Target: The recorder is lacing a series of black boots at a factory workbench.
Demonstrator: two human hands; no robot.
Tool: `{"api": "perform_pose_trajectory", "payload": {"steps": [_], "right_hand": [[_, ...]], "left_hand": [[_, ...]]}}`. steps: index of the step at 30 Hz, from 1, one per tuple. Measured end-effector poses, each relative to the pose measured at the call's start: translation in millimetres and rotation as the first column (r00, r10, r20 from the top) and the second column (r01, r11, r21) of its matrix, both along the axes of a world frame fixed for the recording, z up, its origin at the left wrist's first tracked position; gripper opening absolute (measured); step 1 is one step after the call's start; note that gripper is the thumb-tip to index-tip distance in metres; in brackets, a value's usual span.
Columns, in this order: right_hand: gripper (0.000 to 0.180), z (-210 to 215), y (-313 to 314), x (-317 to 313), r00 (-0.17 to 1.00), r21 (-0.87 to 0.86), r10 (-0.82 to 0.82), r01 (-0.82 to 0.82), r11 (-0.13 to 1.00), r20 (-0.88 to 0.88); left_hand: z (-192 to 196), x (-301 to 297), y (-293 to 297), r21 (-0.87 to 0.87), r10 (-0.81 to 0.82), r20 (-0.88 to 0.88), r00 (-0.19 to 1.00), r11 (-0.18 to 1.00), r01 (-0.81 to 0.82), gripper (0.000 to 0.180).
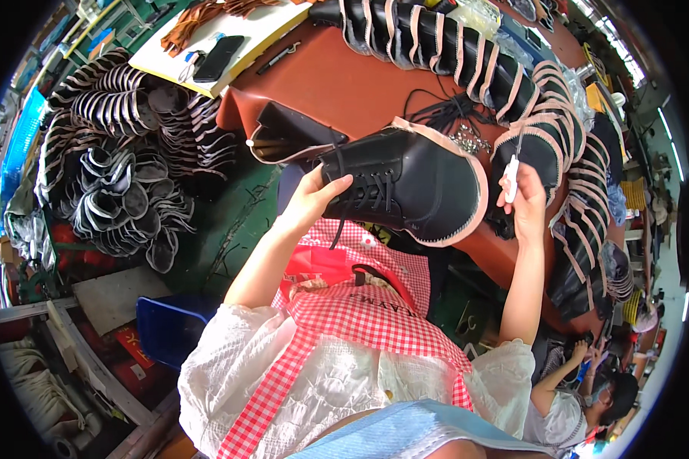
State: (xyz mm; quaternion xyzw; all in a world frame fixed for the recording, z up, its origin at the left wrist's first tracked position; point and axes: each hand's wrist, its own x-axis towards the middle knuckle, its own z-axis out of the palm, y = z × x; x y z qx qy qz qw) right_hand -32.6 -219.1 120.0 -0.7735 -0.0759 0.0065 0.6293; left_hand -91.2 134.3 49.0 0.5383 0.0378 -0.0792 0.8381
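Observation:
A black laced shoe upper point(455, 187) with a pale stitched edge lies across the front of the brown work surface. My left hand point(314, 197) is closed on its collar end, the thumb over the side beside the laces point(367, 191). To the right of the toe, my right hand point(528, 210) grips the white handle of a small hand tool point(512, 176). A thin shaft points up from that handle; its tip is hard to make out. Behind the tool lies another black upper point(524, 149) with the same pale edging.
Rows of overlapping black uppers point(455, 50) curve along the back and right. Loose black laces point(429, 111) and small metal pieces point(471, 140) lie behind the shoe upper. A phone point(219, 59) rests on a pale board at back left. Further piles point(130, 191) stand left; another person point(566, 405) is at lower right.

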Motion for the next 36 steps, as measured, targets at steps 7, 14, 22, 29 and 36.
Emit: {"api": "perform_pose_trajectory", "payload": {"steps": [7,14,22,29,36], "right_hand": [[0.045,47,62,-17,0.922,-0.471,0.38,-0.368,0.801,-0.074],[0.041,56,77,-13,0.854,-0.648,0.49,-0.473,0.597,-0.173],[0.04,49,77,-16,0.834,-0.553,0.508,-0.533,0.64,-0.216],[0.032,44,63,-19,0.938,-0.42,0.332,-0.342,0.841,-0.098],[0.031,54,61,-65,0.968,0.278,0.098,-0.162,0.947,0.232]], "left_hand": [[1,1,-22,0.099,-0.26,0.002,0.966,0.961,0.258,0.03],[11,-6,-26,0.186,-0.356,0.083,0.931,0.923,0.337,0.029],[14,-9,-28,0.257,-0.439,0.092,0.894,0.877,0.405,0.027],[22,-8,-29,0.161,-0.427,0.091,0.9,0.898,0.41,0.032],[19,3,-34,-0.483,-0.067,-0.163,0.984,0.875,-0.02,0.036]]}}
